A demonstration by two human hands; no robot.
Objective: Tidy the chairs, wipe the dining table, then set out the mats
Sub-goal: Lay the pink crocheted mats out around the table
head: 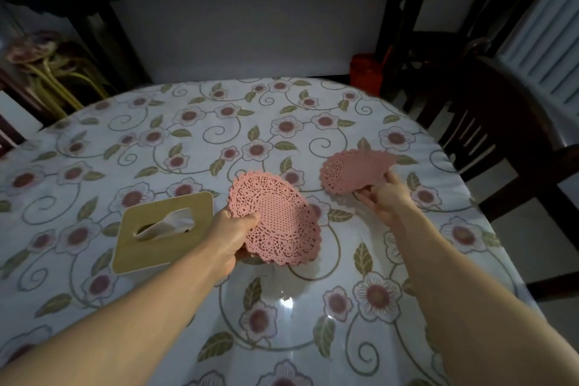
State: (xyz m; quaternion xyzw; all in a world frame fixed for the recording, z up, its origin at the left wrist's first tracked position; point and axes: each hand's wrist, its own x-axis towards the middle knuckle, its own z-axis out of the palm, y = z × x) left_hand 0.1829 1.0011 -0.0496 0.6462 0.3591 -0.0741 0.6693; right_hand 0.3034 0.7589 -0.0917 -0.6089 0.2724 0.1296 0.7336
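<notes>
Above the floral table (188,135), each hand (left (233,235), right (387,197)) pinches a pink lace mat (279,219).

No text, label, brand or no. can be read anywhere in the pic. Only printed flowers and leaves are seen on the tablecloth (175,135), centre of the frame, and nothing is written on the tissue box (141,247), lower left.
</notes>
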